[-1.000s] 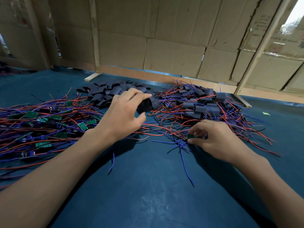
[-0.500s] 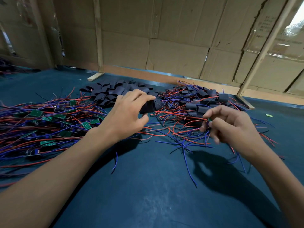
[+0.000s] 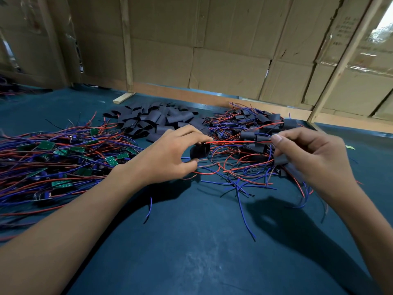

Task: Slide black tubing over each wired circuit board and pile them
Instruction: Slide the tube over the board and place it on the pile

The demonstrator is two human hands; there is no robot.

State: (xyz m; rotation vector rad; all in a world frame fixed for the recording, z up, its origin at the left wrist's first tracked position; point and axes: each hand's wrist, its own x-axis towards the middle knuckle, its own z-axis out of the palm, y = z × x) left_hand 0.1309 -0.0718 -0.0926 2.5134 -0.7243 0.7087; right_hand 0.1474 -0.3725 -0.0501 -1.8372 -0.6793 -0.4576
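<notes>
The left hand point(image 3: 168, 154) gripped a black tube point(image 3: 199, 150) (fingers curled); the right hand point(image 3: 306, 154) pinched a red wire point(image 3: 236, 142).

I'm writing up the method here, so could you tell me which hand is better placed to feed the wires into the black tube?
Probably the right hand: it pinches the red wire, while the left hand holds the black tube.

Left hand point(image 3: 170, 155) grips black tube point(image 3: 200, 150); right hand point(image 3: 308, 154) pinches red wire point(image 3: 238, 142) (taut between both hands); sleeved boards piled point(image 3: 261, 128) behind.
</notes>
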